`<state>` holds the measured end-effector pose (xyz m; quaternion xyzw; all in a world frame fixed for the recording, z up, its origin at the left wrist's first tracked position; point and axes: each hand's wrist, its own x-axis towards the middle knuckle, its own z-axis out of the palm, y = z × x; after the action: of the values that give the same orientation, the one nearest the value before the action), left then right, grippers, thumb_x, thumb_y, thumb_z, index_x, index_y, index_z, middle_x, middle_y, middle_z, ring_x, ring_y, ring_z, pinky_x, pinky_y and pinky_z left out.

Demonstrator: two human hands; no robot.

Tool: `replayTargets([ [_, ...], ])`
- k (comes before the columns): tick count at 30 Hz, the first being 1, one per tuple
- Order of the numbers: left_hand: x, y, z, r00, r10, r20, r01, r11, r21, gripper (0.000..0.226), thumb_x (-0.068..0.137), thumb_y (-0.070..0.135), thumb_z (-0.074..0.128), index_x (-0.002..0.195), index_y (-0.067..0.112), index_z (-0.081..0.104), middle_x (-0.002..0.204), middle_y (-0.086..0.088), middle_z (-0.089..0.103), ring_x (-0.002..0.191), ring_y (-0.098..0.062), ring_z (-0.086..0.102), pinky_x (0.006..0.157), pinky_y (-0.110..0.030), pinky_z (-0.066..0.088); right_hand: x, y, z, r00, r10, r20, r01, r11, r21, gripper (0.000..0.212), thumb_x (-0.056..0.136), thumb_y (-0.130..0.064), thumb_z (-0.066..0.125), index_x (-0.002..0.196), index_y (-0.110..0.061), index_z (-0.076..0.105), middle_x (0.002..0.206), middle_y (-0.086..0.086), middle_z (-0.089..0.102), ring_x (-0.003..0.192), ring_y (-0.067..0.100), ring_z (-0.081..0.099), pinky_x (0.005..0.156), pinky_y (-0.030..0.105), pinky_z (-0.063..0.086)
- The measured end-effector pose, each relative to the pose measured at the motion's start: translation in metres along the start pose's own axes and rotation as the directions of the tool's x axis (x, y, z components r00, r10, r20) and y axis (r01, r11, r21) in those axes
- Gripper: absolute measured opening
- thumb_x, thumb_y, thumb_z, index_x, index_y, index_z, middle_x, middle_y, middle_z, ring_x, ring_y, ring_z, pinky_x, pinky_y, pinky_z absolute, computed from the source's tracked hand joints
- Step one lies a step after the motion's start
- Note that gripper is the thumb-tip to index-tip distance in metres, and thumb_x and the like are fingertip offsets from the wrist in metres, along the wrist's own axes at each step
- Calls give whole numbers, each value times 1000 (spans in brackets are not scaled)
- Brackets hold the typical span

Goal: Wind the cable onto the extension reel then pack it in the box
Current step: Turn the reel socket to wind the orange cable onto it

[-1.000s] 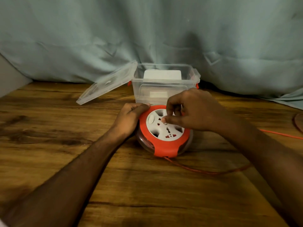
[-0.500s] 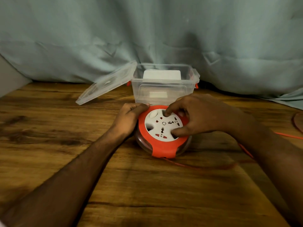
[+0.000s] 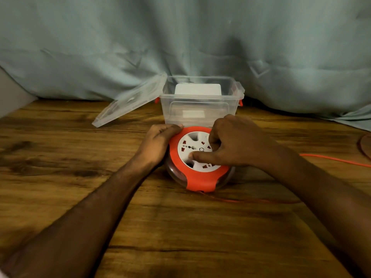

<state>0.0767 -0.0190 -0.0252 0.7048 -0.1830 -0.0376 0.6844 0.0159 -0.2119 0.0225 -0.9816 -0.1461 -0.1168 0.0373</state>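
The extension reel (image 3: 200, 181), an orange ring around a white socket disc on a clear round housing, lies flat on the wooden table in front of the box. My left hand (image 3: 158, 144) grips its left rim. My right hand (image 3: 232, 143) rests on the white disc, thumb and fingers pressed into its recesses. The thin orange cable (image 3: 251, 200) leaves the reel's near edge, runs right under my right forearm and reappears at the cable's far stretch (image 3: 337, 160). Behind the reel stands the clear plastic box (image 3: 200, 109), open on top, with a white item inside.
The box's clear lid (image 3: 130, 105) leans against its left side, sloping down to the table. A grey-green curtain (image 3: 180, 47) hangs behind the box. A dark round edge (image 3: 364, 146) shows at the far right of the table.
My right hand has turned the white disc round, its thumb sweeping to the left of the disc. The loose cable on the table has shortened and shifted. My left hand has stayed on the rim.
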Motion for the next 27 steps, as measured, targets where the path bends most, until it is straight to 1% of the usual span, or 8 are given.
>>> replayTargets([
  [2,0,0,0,1000,-1,-9,1,1000,7,39,103,18,53,100,-18,66,98,-47,63,83,-63,60,78,-69,49,0,3,-7,999,-36,-13,37,998,51,52,72,-80,54,59,-29,58,61,-12,59,59,3,57,58,23,42],
  [5,1,-1,-1,1000,-9,-7,9,1000,19,37,103,20,53,101,-14,69,99,-41,68,92,-63,62,82,-67,51,-2,9,-17,994,-111,-17,112,975,192,18,78,-39,75,94,-36,66,51,-11,52,54,3,54,58,22,37],
  [9,3,-2,-1,1000,-10,-9,11,999,33,37,103,20,53,99,-14,68,97,-42,67,86,-61,63,78,-64,52,-2,12,-17,974,-150,172,108,968,228,53,76,-19,75,122,-41,58,57,-25,56,62,-9,54,59,22,40],
  [12,2,-3,0,1000,3,-13,-3,1000,13,38,103,18,54,97,-17,66,97,-46,64,75,-45,62,72,-48,50,-3,13,-21,969,-146,197,107,976,192,53,79,-24,76,125,-42,56,64,-52,45,67,-17,51,60,20,37],
  [17,3,-5,-1,1000,7,-10,-7,1000,-20,39,103,18,54,98,-19,65,96,-45,64,78,-45,63,73,-47,49,-5,15,-26,983,-91,161,64,984,166,54,77,-41,79,127,-47,59,69,-42,53,67,-12,53,61,16,37],
  [21,4,-7,-2,1000,-4,-12,4,1000,-22,36,103,20,54,99,-12,70,95,-34,71,81,-43,69,75,-45,57,-6,17,-24,991,-46,124,44,999,17,65,66,-72,73,125,-49,59,128,-18,60,97,0,49,77,23,42],
  [24,5,-7,-1,1000,8,-28,-9,1000,-25,35,102,19,55,94,-12,70,92,-37,70,76,-40,67,73,-43,54,-7,13,-23,996,-39,83,47,994,-102,71,61,-88,62,114,-41,67,112,-19,65,90,1,51,72,27,40],
  [27,4,-7,-1,999,15,-35,-16,999,-35,34,102,17,56,89,-11,70,93,-42,66,77,-42,63,74,-46,50,-6,7,-17,998,-56,29,59,990,-128,67,57,-95,52,81,-34,66,88,-17,66,76,6,55,64,27,38],
])
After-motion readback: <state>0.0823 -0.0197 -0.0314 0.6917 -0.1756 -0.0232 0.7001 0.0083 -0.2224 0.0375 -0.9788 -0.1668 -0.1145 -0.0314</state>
